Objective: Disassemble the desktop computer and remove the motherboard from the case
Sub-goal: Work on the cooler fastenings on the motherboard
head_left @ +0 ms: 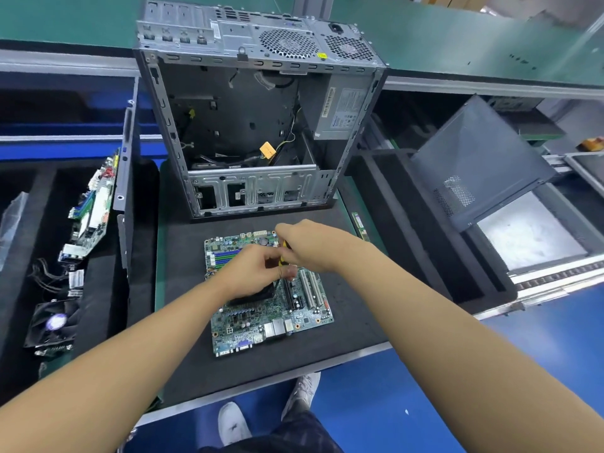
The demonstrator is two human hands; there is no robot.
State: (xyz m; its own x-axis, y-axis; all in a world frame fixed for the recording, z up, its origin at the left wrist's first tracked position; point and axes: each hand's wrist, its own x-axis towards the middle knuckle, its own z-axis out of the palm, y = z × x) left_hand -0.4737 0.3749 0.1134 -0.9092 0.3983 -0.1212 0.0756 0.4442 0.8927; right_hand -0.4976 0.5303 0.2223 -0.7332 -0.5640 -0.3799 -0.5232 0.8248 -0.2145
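Observation:
The green motherboard (281,318) lies flat on the black mat (183,256), in front of the open grey computer case (255,125). The case stands with its side open and holds a power supply (343,109) and loose cables with an orange connector (268,150). My left hand (251,276) rests over the black heatsink at the board's centre, fingers curled around it. My right hand (307,246) grips a yellow-handled screwdriver (283,255), whose tip points down at the board beside the heatsink. Much of the tool is hidden by my fingers.
A second motherboard (94,204) leans upright in the foam tray on the left, with a black fan (54,323) and cables below it. The case's side panel (474,161) leans at the right. A memory stick (359,225) lies at the mat's right edge.

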